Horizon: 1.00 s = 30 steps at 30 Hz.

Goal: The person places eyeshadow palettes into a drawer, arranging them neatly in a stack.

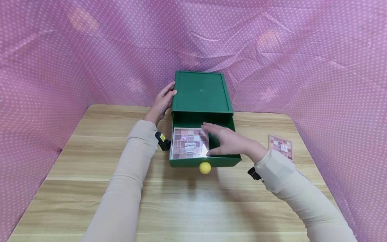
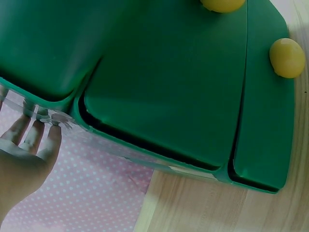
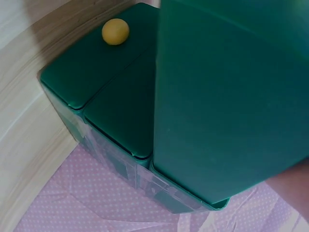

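Drawer unit (image 1: 201, 90) is showing green, knobs (image 1: 205, 167) are gleaming yellow! Inner palette (image 1: 182, 144), outer palette (image 1: 279, 147) are flashing pink-brown grids. Sleeves (image 1: 124, 188) are showing cream, table (image 1: 181, 215) is running pale-grained, cloth (image 1: 121, 40) is sprinkling white dots over pink-purple.

Drawer unit (image 1: 199, 92): green plastic, smooth, low sheen. Knob (image 1: 205, 168): yellow, smooth. Palette (image 1: 185, 148): glossy cover. Worktop (image 1: 193, 205): wood-grained, satin. Curtain (image 1: 121, 43): cloth-like, creased. Sleeves (image 1: 121, 188): matt cloth.
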Available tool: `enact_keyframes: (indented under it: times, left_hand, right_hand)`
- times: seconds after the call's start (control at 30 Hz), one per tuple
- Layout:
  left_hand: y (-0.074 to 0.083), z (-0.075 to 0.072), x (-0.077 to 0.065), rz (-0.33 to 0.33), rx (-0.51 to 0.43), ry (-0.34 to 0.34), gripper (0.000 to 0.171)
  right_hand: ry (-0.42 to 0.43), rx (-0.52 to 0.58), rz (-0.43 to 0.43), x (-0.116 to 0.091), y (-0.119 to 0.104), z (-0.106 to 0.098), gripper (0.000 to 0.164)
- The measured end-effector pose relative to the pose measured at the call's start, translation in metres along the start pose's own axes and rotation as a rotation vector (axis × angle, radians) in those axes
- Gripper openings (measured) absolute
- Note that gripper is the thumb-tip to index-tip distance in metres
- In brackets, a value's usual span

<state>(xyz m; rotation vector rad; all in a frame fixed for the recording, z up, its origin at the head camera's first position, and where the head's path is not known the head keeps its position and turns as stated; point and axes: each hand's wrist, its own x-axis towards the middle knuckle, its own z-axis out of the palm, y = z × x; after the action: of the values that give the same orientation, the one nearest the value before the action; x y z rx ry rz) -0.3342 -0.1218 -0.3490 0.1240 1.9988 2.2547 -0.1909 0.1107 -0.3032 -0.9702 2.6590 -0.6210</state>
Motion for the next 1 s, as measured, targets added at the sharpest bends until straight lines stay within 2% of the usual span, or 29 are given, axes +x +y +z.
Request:
enact_keyframes:
  times: [0.3, 0.5, 0.73, 0.87, 1.0]
  left_hand:
    - [0.000, 0.000, -0.002, 0.004, -0.001, -0.006, 0.044]
    - [0.000, 0.000, -0.003, -0.002, -0.005, -0.014, 0.043]
    - [0.000, 0.000, -0.004, 0.001, -0.023, -0.015, 0.043]
    - [0.000, 0.000, -0.005, 0.005, -0.027, -0.015, 0.044]
    - [0.001, 0.000, -0.005, 0.004, -0.022, -0.018, 0.044]
  right_hand:
    - [0.114, 0.275, -0.008, -0.014, 0.002, -0.017, 0.074]
    - [0.186, 0.441, -0.052, -0.026, 0.008, -0.030, 0.068]
    - [0.307, 0.510, -0.018, -0.039, 0.019, -0.037, 0.066]
    - [0.440, 0.531, -0.012, -0.045, 0.026, -0.039, 0.065]
    - [0.578, 0.522, 0.052, -0.050, 0.035, -0.038, 0.065]
